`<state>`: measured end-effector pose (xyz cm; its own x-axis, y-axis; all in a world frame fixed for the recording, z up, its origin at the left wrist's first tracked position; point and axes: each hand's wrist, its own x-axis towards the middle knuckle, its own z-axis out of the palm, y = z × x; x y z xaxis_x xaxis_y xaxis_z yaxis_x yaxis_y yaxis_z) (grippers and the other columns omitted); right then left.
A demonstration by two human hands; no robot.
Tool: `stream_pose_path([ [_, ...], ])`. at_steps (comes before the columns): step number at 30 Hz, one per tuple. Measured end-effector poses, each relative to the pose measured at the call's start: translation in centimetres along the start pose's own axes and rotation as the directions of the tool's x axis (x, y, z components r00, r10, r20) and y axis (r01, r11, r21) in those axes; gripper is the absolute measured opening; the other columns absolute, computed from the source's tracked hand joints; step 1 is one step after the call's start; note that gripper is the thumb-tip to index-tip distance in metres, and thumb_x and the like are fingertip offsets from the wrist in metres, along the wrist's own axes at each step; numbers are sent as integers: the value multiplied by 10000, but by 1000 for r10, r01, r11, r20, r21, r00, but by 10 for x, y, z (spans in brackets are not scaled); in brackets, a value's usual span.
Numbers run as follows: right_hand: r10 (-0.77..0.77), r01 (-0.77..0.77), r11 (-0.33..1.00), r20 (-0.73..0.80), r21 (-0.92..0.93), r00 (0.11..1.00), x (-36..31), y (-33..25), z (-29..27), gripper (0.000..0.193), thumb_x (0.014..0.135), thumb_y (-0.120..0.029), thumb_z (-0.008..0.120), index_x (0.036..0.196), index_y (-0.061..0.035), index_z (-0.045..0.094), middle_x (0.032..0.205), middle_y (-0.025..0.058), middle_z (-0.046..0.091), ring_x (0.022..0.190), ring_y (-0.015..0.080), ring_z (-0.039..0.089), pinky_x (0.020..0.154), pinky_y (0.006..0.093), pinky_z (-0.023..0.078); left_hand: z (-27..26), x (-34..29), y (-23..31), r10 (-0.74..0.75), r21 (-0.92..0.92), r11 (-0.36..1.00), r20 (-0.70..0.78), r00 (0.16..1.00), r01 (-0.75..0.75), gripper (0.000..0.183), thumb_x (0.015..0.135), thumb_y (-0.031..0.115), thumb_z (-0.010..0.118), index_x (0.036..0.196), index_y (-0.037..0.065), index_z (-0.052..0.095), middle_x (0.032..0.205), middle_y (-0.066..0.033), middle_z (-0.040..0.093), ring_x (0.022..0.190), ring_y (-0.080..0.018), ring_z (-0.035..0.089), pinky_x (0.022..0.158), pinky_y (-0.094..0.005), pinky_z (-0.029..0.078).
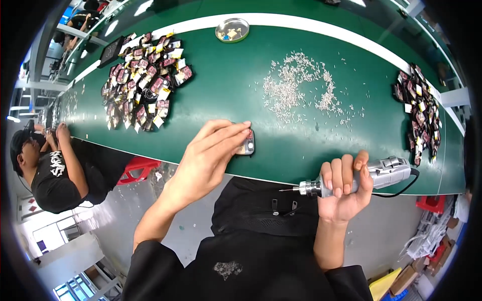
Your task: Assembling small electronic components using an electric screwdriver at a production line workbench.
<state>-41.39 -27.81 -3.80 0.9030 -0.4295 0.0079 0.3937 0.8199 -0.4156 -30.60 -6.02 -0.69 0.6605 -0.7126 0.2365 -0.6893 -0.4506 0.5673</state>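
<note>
My right hand (345, 186) is wrapped around a silver-grey electric screwdriver (385, 173) at the table's near edge. Its thin bit (287, 190) points left, clear of any part, and a black cord leaves its back end. My left hand (208, 153) reaches over a small dark device (246, 146) with a reddish face, lying on the green tabletop. The fingers lie close together across it and cover much of it. Farther right on the table is a loose scatter of tiny silvery screws (286, 93).
A big pile of similar devices with pale tags (143, 83) lies at the left, another pile (419, 115) at the far right. A round metal dish (232, 30) stands at the back, a black tray (111, 51) behind the left pile. A person (52, 170) sits at the left.
</note>
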Motion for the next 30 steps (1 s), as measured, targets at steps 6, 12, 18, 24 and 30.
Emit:
stream_pose_path([
  [6,82,-80,996,46,-41,996,-16,17,8,92,898,-161,452,867,-74,446,532,2,382,437,111,380,513,290,387,11,8,6,-27,62,998,-85,996,33,276,699,-104,640,962,-23,616,1017,-107,633,882,-282,594,765,-354,484],
  [12,211,-208,977,111,-38,971,-37,33,14,72,895,-141,457,880,-70,459,535,11,405,426,115,395,522,289,397,27,6,16,42,119,992,-85,996,-32,249,695,-85,653,927,-11,600,950,-113,627,868,-294,591,743,-370,486],
  [18,246,-246,966,-11,-78,969,-47,50,18,29,892,-59,451,909,-50,431,559,37,408,471,128,408,501,282,381,37,5,19,147,110,984,-55,988,-140,265,659,-73,678,908,-16,607,945,-115,626,850,-289,593,712,-357,495],
  [24,212,-230,964,-136,-133,968,-53,62,19,49,896,-49,462,925,-25,431,590,42,417,498,127,407,506,284,385,44,3,24,242,68,968,-31,970,-240,316,601,-57,682,908,-69,609,950,-140,622,815,-293,603,649,-351,517],
  [30,224,-251,954,-163,-166,961,-54,62,17,62,896,-46,468,933,-19,426,600,45,424,500,124,411,487,279,392,48,2,25,363,221,910,-18,932,-351,338,591,22,623,899,-115,598,929,-192,610,792,-314,610,592,-341,534],
])
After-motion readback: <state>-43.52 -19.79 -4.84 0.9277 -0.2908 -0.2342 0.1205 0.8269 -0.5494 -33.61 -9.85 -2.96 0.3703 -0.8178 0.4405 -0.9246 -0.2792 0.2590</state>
